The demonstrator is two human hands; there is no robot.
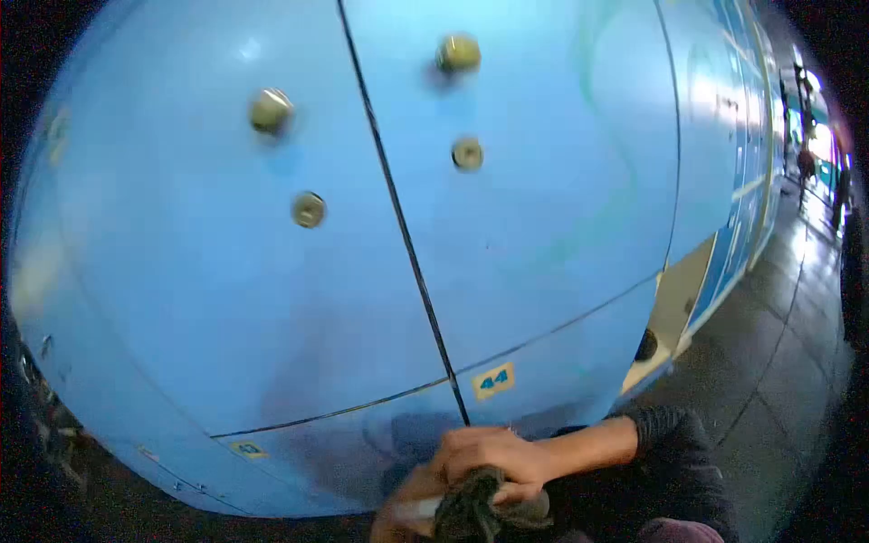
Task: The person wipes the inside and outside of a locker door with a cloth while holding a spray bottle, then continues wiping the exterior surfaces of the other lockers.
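Observation:
Both my hands meet low in front of the blue locker doors. My right hand (pixel 493 455) comes in from the right out of a dark sleeve (pixel 665 430), its fingers curled over a dark, crumpled cloth (pixel 471 509). Beneath and to the left, my left hand (pixel 398 518) is blurred, its fingers hidden behind the right hand and the cloth. Beside the cloth, close to the left hand, a small white piece (pixel 417 509) shows, and I cannot tell what it is.
Two blue locker doors (pixel 543 208) fill the view, each with a round knob (pixel 459 54) and a lock (pixel 467 154). A yellow "44" label (pixel 493 381) marks the lower door. An open compartment (pixel 683 290) lies to the right, with a grey tiled floor (pixel 769 362) beyond.

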